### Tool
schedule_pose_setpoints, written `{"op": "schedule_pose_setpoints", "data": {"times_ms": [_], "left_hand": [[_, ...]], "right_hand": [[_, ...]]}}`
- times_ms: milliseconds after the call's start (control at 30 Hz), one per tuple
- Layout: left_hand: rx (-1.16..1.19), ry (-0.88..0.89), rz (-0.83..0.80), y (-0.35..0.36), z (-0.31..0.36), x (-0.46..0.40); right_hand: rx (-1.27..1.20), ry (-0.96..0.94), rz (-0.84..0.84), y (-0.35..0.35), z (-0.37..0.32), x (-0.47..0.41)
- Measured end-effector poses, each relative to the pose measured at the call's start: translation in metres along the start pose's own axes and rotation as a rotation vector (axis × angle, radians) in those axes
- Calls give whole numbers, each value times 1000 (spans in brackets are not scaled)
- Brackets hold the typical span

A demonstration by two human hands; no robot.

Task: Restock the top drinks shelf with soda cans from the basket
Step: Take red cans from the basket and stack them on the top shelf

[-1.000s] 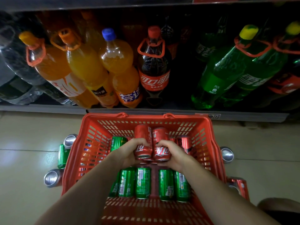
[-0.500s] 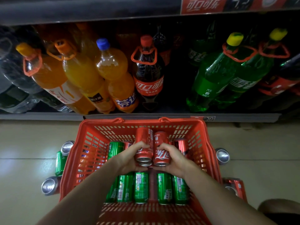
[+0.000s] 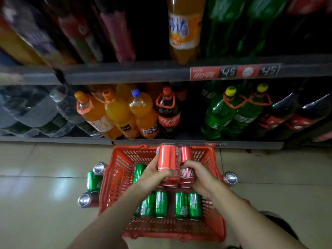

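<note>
A red plastic basket [image 3: 117, 178] stands on the floor in front of the drinks shelves. My left hand [image 3: 152, 175] grips a red soda can [image 3: 167, 159] and my right hand [image 3: 199, 177] grips another red can [image 3: 186, 153]; both are lifted above the basket, side by side, with more red cans pressed between and under them. Several green soda cans [image 3: 160, 203] lie in a row on the basket's bottom, beneath my wrists. The top shelf is out of view.
Loose cans lie on the tiled floor left [image 3: 93, 182] and right [image 3: 230, 177] of the basket. The bottom shelf [image 3: 53, 139] holds large orange, cola and green bottles. A higher shelf edge [image 3: 125, 74] with price tags [image 3: 233, 71] carries more bottles.
Both hands have lifted the red cans up out of the basket. My view has tilted upward, bringing a second shelf into sight.
</note>
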State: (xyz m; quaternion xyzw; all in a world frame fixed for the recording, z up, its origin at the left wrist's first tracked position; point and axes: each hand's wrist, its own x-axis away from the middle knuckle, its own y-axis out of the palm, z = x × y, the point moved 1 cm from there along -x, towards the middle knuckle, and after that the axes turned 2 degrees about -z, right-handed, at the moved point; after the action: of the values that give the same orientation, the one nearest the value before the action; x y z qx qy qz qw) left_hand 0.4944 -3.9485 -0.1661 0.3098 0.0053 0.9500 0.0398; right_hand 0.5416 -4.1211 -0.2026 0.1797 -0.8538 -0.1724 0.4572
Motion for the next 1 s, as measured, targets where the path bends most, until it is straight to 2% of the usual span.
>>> {"op": "schedule_pose_setpoints", "data": {"times_ms": [100,367,667,833,1000], "left_hand": [[-119,95,13,10,81,55],[-39,294,82,25,348,228],[-93,722,164,31,667,410],[-100,999,266,43,797,483],[-89,1194,361,52,884,525]], "right_hand": [[-42,-92,-3,36,-52,70],[53,-300,-116,170,-238,297],[168,-618,-222,318,-463,529],[138,-780,-315,373,-553,626],[230,-981,-381,416,-617,691]]}}
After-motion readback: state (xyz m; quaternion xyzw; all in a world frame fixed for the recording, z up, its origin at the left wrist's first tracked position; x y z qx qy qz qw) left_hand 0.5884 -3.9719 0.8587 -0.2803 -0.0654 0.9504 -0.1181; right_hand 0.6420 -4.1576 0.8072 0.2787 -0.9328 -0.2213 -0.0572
